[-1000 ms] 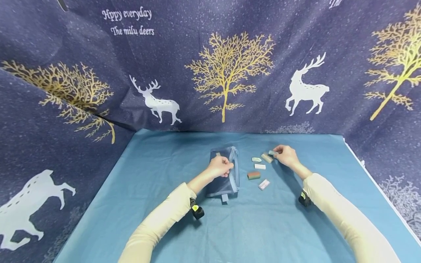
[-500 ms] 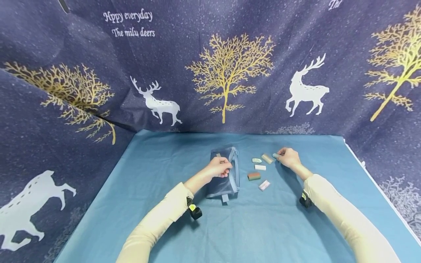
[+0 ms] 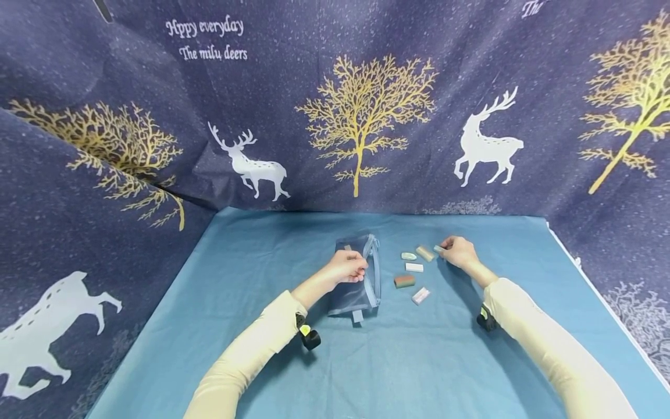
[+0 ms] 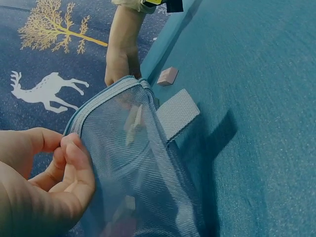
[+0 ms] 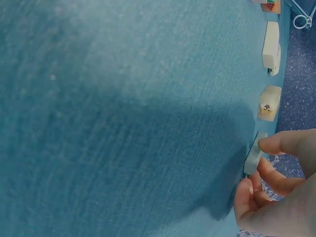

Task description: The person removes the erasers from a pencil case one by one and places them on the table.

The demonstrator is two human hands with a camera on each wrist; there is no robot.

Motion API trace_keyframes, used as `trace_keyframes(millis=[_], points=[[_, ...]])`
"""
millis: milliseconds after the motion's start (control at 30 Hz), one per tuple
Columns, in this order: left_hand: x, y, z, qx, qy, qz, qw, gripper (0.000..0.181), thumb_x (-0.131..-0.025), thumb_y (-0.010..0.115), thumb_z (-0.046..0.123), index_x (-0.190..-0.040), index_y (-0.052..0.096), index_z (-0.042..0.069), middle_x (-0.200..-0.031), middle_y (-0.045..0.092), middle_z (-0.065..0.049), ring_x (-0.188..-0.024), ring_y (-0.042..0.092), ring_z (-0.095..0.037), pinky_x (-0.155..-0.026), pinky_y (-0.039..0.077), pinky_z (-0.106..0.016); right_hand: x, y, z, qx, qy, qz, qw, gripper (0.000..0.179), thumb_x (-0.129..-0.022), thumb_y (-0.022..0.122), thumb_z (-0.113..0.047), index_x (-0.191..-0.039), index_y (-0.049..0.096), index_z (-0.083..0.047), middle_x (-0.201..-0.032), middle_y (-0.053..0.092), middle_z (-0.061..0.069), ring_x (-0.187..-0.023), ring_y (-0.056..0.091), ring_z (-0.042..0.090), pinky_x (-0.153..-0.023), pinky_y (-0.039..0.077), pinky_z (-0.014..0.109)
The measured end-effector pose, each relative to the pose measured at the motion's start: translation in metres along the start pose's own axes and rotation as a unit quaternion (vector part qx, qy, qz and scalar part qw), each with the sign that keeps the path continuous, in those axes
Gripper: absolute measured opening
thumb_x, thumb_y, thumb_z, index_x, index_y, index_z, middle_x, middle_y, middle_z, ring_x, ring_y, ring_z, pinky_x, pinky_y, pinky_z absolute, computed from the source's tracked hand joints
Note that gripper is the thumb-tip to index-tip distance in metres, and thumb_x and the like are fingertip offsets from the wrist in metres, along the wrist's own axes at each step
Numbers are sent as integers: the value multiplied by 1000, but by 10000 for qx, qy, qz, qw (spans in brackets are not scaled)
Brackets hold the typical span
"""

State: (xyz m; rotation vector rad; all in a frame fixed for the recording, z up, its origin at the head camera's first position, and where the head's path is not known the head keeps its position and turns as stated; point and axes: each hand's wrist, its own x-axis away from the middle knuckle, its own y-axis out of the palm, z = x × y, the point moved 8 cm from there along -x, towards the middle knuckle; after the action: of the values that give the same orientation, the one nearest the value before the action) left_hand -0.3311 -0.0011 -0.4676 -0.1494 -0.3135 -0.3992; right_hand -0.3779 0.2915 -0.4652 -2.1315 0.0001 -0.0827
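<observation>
My left hand (image 3: 348, 266) pinches the zipped edge of a blue mesh zip pouch (image 3: 348, 301), its thumb and fingertips on the rim in the left wrist view. Through the mesh (image 4: 133, 170) a few pale shapes show, too blurred to name. Off to the right, my right hand (image 3: 459, 252) holds a small pale blue eraser (image 5: 255, 154) between thumb and fingers, low over the cloth or touching it; I cannot tell which. Beside it lies a tan eraser (image 3: 426, 253), which bears a small animal face in the right wrist view.
Between pouch and right hand lie an oval pale eraser (image 3: 409, 256), a white eraser (image 3: 414, 267), a red-and-green eraser (image 3: 404, 281) and a pinkish white eraser (image 3: 420, 295). Blue cloth (image 3: 398, 361) covers the table; a dark printed curtain (image 3: 314, 116) hangs behind.
My right hand has shifted slightly right and down with the pale blue eraser, opening a gap from the tan one. The left hand has drawn slightly left, still at the pouch.
</observation>
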Motion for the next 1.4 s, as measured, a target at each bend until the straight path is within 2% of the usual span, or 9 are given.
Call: trace_keyframes(millis=[67,267,500,733,967,1200,1400], points=[[1,0,0,73,15,35,10000,24,-82,55,7,-99,58,-10,-62,57,-1,-53,56,-8,-52,47,-17,0,1,1,-10,16,-25,10000,30,-84,58,-16,-106,59,4,-101,64,23,-87,61,33,-74,48,41],[2,-2,0,315,-3,200,9993,10,-81,56,5,-89,59,1,-64,59,-3,-53,59,-9,-52,48,-18,0,2,2,-73,26,-18,10000,31,-86,57,-17,-108,58,5,-103,63,24,-88,61,34,-73,48,40],[2,-1,-1,395,-54,245,9989,13,-81,55,5,-92,59,-1,-64,59,-3,-52,59,-8,-52,48,-16,1,0,3,-128,-19,137,9998,33,-88,50,-18,-112,56,4,-109,60,25,-99,57,38,-84,45,47],[1,1,-2,385,56,90,9992,27,-81,52,5,-106,54,-8,-61,57,-1,-52,57,-9,-54,48,-19,0,-3,1,-253,-98,505,9984,34,-89,48,-16,-116,52,5,-112,57,28,-104,54,40,-88,43,49],[1,0,-1,401,70,145,9991,13,-81,52,5,-93,56,-1,-61,56,-2,-51,57,-9,-51,47,-18,0,-8,-10,-541,-463,924,9932,32,-87,49,-12,-114,54,4,-108,59,25,-101,57,38,-89,44,49],[0,1,-3,413,36,184,9990,15,-82,53,5,-94,57,-3,-61,56,-1,-51,57,-8,-52,48,-18,2,-5,-16,-745,-612,974,9906,29,-86,48,-10,-112,55,2,-104,60,22,-97,59,35,-86,45,46],[2,1,-2,376,82,181,9991,6,-83,55,6,-84,58,1,-61,58,-1,-52,58,-8,-53,49,-18,3,-1,-19,-819,-771,961,9890,28,-86,48,-10,-110,56,2,-101,61,21,-94,60,34,-84,46,46]])
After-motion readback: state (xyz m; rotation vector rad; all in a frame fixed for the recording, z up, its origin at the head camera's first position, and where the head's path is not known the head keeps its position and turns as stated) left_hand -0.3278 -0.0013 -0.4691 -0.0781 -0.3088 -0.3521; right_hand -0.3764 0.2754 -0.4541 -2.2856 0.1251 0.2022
